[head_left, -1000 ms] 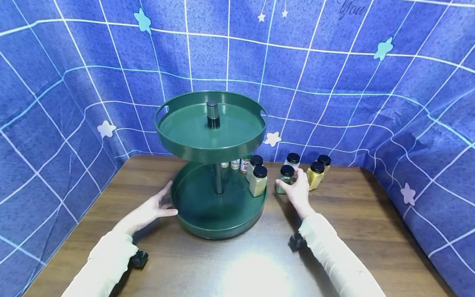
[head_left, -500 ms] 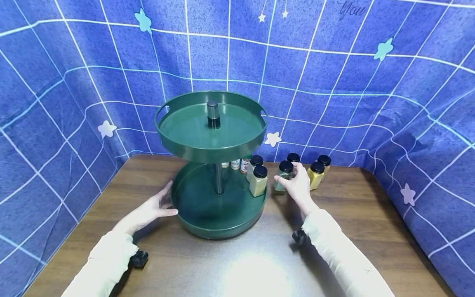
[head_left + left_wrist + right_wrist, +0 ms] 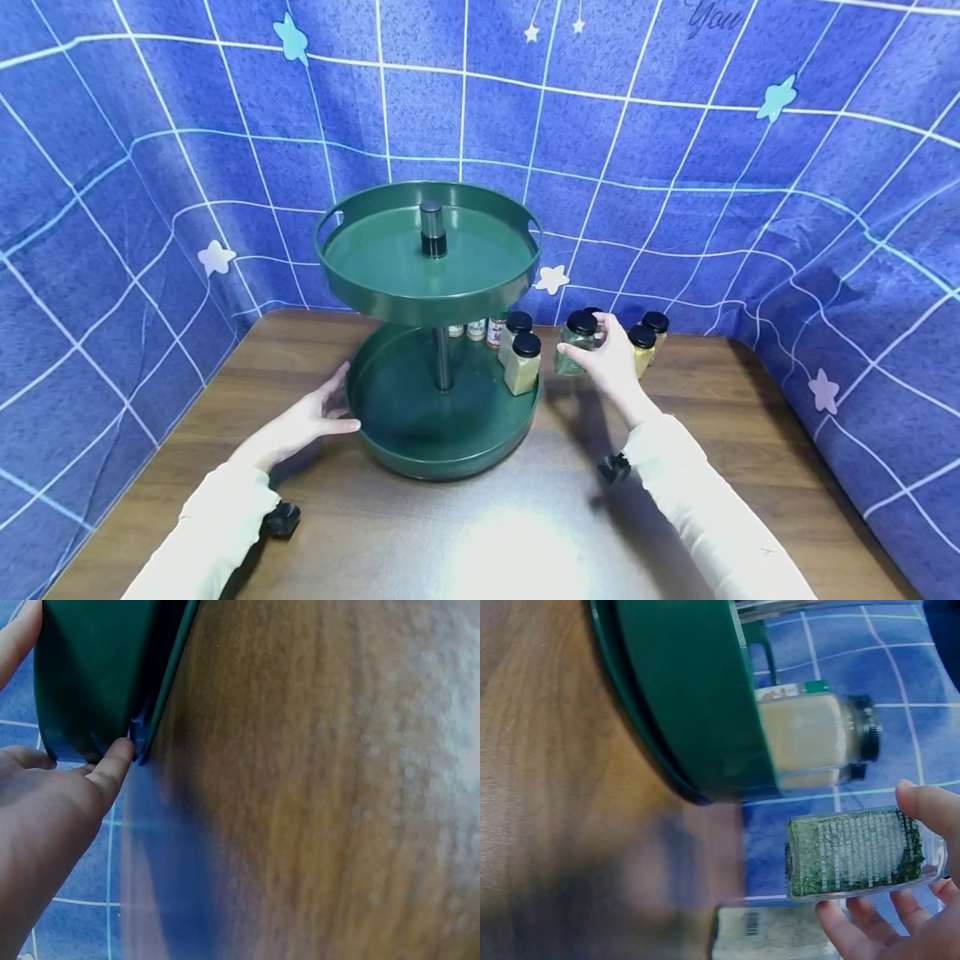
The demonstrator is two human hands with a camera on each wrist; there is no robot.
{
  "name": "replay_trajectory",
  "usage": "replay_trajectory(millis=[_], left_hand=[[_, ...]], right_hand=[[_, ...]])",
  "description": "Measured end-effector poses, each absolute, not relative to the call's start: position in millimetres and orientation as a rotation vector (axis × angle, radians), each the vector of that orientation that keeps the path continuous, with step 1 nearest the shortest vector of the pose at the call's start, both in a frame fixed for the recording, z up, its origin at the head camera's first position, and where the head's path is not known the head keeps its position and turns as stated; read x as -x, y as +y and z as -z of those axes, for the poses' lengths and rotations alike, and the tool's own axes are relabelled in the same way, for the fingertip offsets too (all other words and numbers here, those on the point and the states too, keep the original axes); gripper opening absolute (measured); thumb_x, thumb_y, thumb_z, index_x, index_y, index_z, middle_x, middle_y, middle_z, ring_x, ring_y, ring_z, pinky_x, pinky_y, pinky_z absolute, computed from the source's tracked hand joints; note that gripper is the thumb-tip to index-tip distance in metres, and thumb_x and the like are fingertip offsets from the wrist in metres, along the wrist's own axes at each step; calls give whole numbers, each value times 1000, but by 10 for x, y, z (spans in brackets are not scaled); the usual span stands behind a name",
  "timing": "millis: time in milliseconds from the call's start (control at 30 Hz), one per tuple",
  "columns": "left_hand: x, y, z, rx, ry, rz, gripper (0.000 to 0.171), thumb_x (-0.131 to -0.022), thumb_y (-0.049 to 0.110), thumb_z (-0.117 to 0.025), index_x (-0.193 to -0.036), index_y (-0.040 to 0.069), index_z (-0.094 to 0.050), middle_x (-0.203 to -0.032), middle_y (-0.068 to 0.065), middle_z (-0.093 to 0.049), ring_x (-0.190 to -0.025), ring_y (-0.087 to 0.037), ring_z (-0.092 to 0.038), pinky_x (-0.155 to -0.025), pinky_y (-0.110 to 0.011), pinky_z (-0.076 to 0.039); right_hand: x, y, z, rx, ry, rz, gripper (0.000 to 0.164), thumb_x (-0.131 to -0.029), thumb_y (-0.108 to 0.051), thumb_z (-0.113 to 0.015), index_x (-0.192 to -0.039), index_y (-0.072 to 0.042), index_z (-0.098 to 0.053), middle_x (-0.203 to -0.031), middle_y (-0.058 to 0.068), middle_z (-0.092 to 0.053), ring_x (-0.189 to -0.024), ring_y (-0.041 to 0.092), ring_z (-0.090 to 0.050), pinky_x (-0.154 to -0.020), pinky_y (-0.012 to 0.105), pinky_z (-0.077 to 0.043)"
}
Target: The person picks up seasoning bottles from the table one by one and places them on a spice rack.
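My right hand [image 3: 617, 367] pinches a square clear jar of green dried herbs [image 3: 855, 853] between thumb and fingers, its black cap up. In the right wrist view it hangs apart from the green two-tier turntable [image 3: 431, 421], off the table. My left hand [image 3: 300, 427] rests at the left rim of the lower tier, fingers spread and lightly bent, touching its side. On the right of that tier stand a jar of pale powder [image 3: 522, 377] and a similar jar [image 3: 512, 337] behind it. Several small bottles [image 3: 495, 333] are partly hidden under the upper tier.
To the right of the turntable, a yellow spice jar [image 3: 642, 358] and another jar [image 3: 660, 327] stand on the wooden table [image 3: 720, 433]. A further jar [image 3: 769, 934] is mostly hidden behind the right hand. A blue gridded cloth [image 3: 615, 150] hangs behind and at the sides.
My right hand has lifted the herb jar off the table, up and slightly right, now covering more of the jar behind and the yellow jar. The left hand has stayed at the rim.
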State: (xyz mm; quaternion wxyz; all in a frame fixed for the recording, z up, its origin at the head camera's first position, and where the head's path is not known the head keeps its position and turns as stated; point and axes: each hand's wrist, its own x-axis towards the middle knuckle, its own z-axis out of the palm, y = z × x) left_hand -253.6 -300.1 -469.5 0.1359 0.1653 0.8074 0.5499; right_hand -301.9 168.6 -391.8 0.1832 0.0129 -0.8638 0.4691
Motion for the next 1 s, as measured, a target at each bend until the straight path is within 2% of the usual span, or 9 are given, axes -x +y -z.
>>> replay_trajectory(millis=[133, 300, 533, 733, 1000], left_hand=[[2538, -2996, 4689, -474, 2336, -1587, 106, -84, 22, -72, -152, 17, 9, -158, -15, 5, -136, -46, -26, -106, -51, -28], [2549, -3007, 4704, -472, 2336, -1585, 106, -84, 22, -72, -152, 17, 9, -158, -15, 6, -135, -47, -27, -106, -51, -29], [2564, -3026, 4734, -477, 2329, -1597, 106, -84, 21, -72, -152, 17, 8, -158, -14, 5, -134, -46, -29, -106, -48, -31], [2559, -3020, 4728, -467, 2335, -1589, 106, -84, 22, -72, -152, 17, 8, -158, -16, 5, -133, -47, -30, -105, -49, -31], [2548, -3012, 4715, -463, 2338, -1583, 106, -84, 20, -72, -152, 16, 9, -158, -18, 4, -133, -47, -30, -106, -48, -32]], right_hand=[[2962, 1717, 3790, -80, -2438, -1284, 60, -71, -21, -82, -119, -4, -51, -106, 16, -60, -84, 23, -58, -74, 28, -46], [2896, 1767, 3649, -119, -2447, -1233, 61, -71, -25, -82, -120, -6, -51, -108, 16, -59, -76, 19, -56, -72, 30, -45], [2835, 1805, 3547, -145, -2479, -1227, 62, -70, -27, -82, -121, -10, -51, -112, 15, -58, -80, 24, -62, -74, 32, -46], [2764, 1786, 3482, -181, -2482, -1233, 61, -70, -27, -83, -121, -11, -52, -114, 13, -59, -80, 22, -60, -73, 32, -46], [2695, 1700, 3466, -266, -2489, -1291, 59, -69, -25, -84, -118, -11, -54, -112, 9, -61, -89, 23, -65, -66, 28, -51]])
